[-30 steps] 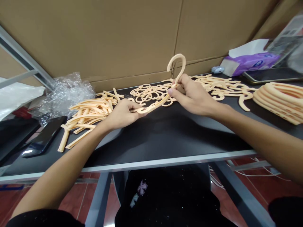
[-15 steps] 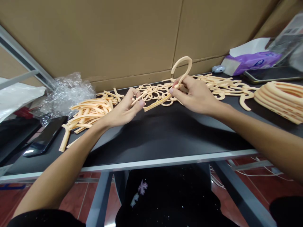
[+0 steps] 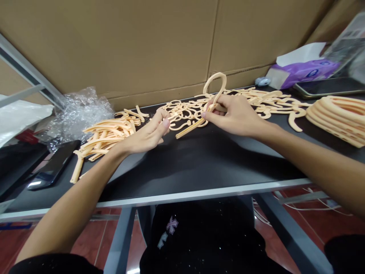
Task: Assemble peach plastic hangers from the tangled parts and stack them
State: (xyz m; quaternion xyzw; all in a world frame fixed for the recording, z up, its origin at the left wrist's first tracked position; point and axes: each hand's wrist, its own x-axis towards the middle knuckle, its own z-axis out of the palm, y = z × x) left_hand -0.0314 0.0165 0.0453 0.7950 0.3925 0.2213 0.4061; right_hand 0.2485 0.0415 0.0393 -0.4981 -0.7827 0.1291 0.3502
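My right hand [image 3: 236,116] is closed on a peach plastic hanger piece [image 3: 214,85]; its hook stands up above my fingers and its arm slants down to the left onto the black table [image 3: 199,160]. My left hand [image 3: 148,135] pinches a thin peach strip [image 3: 172,116] between thumb and fingertips, just left of that arm. Behind both hands lies a pile of loose peach hooks [image 3: 185,110].
A heap of straight peach bars [image 3: 105,135] lies at the left, and stacked finished hangers [image 3: 339,118] at the right. A phone [image 3: 53,169] and crumpled clear plastic [image 3: 80,112] sit far left. A purple tissue pack [image 3: 302,70] and cardboard wall [image 3: 142,49] stand behind.
My left hand has let go of the hanger's arm end, moved up and back towards the hook pile, and now pinches a thin strip. My right hand has tipped the hanger slightly.
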